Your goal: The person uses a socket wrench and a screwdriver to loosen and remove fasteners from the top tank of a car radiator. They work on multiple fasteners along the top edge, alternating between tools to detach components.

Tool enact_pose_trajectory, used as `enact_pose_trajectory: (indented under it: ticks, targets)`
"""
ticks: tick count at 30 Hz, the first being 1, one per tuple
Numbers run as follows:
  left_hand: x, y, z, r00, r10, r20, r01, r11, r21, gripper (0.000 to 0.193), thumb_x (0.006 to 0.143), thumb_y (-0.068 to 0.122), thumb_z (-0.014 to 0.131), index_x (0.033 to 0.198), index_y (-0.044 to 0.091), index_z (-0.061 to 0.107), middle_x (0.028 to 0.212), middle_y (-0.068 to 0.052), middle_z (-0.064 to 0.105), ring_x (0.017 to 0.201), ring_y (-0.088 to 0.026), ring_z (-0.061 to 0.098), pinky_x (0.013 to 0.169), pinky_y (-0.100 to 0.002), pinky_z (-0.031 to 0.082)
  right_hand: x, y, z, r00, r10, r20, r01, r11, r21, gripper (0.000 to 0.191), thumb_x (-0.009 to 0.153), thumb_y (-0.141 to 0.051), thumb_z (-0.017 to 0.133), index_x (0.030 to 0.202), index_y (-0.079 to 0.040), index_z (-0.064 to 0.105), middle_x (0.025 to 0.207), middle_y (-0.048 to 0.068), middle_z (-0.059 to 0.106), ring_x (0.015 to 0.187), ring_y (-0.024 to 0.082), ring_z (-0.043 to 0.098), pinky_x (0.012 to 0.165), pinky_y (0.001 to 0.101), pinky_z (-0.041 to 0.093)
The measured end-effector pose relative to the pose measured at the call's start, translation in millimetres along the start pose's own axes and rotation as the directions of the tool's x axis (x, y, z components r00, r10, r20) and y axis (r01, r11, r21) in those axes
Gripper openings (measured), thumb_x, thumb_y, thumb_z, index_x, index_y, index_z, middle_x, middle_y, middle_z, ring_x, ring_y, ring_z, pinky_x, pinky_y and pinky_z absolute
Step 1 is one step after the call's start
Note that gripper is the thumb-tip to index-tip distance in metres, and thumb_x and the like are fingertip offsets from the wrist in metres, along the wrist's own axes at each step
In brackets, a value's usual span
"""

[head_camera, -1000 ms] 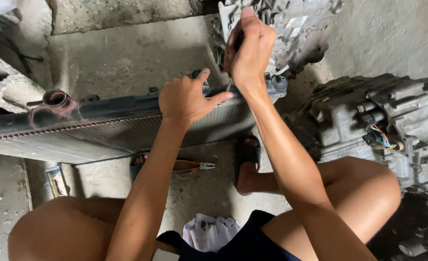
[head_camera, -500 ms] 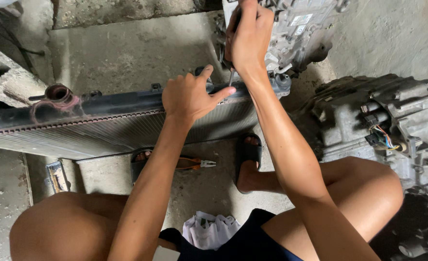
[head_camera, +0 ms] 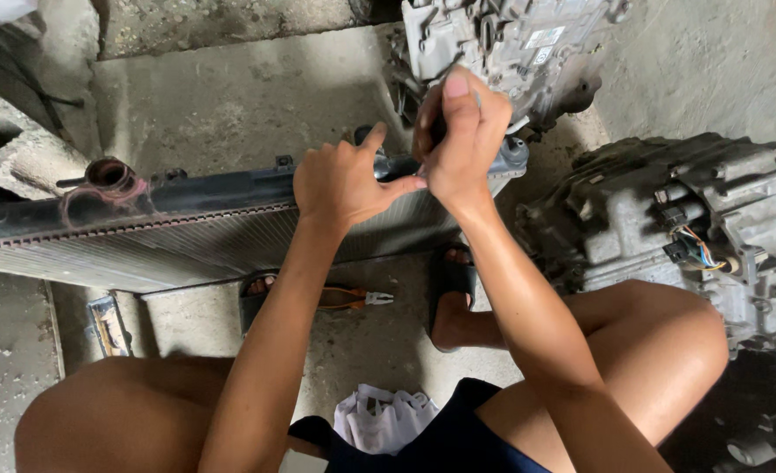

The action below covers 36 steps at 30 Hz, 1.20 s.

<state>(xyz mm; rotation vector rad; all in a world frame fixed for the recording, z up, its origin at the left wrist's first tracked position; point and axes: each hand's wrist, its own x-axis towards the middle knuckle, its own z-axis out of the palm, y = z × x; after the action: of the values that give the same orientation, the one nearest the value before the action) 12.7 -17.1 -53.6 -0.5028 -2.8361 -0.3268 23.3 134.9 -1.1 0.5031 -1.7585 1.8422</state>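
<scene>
A long car radiator (head_camera: 143, 232) with a black top tank stands on edge across my knees. My left hand (head_camera: 344, 180) rests on its top edge near the right end, fingers curled and thumb pointing right. Directly beside it, my right hand (head_camera: 460, 140) is closed around a thin dark tool whose tip meets the radiator's top right corner (head_camera: 511, 158). Most of the tool is hidden in my fist.
A grey gearbox casing (head_camera: 511, 44) lies beyond the radiator, another engine part with wires (head_camera: 694, 228) at the right. Orange-handled pliers (head_camera: 353, 298) lie on the concrete floor between my sandalled feet. A white cloth (head_camera: 384, 416) sits by my lap.
My right hand has dropped lower onto the radiator's right corner and closed up against my left hand. The left hand stays on the top edge.
</scene>
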Motion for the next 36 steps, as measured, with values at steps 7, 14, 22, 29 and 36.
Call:
enact_pose_trajectory:
  ticks: [7,14,22,29,36]
  targets:
    - [0,2,3,0.991,-0.066,0.113,0.068,0.998,-0.014,0.1,0.074,0.095,0.049,0.139,0.021,0.065,0.054,-0.011,0.065,0.047,-0.025,0.066,0.042,-0.04,0.05,46,41,5,0.998,0.048,-0.038,-0.05,0.997,-0.051,0.06,0.113,-0.039,0.045,0.066,-0.001,0.054,0.052,0.005,0.05,0.042,0.016,0.048,0.042,0.031,0.035]
    - [2,1,8,0.997,-0.065,0.029,0.066,0.998,-0.021,0.09,0.079,0.09,0.051,0.135,0.022,0.068,0.057,-0.012,0.065,0.052,-0.027,0.067,0.044,-0.041,0.051,74,71,16,0.942,0.308,-0.129,-0.323,0.939,-0.121,0.06,0.105,-0.04,0.05,0.06,-0.001,0.053,0.046,0.004,0.048,0.03,0.016,0.047,0.029,0.0333,0.036]
    - [2,4,1,0.994,-0.083,0.067,0.085,0.996,-0.025,0.088,0.08,0.09,0.051,0.136,0.024,0.067,0.066,-0.014,0.07,0.06,-0.031,0.07,0.049,-0.043,0.053,76,63,20,0.941,0.321,-0.108,-0.331,0.94,-0.084,0.061,0.105,-0.042,0.049,0.06,-0.001,0.051,0.044,0.003,0.045,0.029,0.017,0.045,0.03,0.0329,0.034]
    - [3,5,-9,0.985,-0.076,0.153,0.076,0.997,0.002,0.099,0.074,0.095,0.048,0.142,0.025,0.062,0.062,-0.015,0.07,0.056,-0.031,0.071,0.05,-0.044,0.054,39,19,1,0.973,0.231,-0.008,-0.23,0.969,0.087,0.057,0.108,-0.041,0.048,0.066,-0.002,0.05,0.048,0.005,0.045,0.034,0.015,0.043,0.034,0.0309,0.03]
    - [2,3,-6,0.987,-0.049,0.154,0.049,0.999,0.001,0.111,0.068,0.1,0.047,0.144,0.019,0.059,0.062,-0.013,0.069,0.058,-0.029,0.071,0.052,-0.043,0.054,8,-5,-6,0.99,-0.039,0.133,0.033,0.998,0.048,0.06,0.111,-0.048,0.045,0.072,-0.003,0.047,0.056,0.006,0.049,0.04,0.013,0.047,0.038,0.0267,0.032]
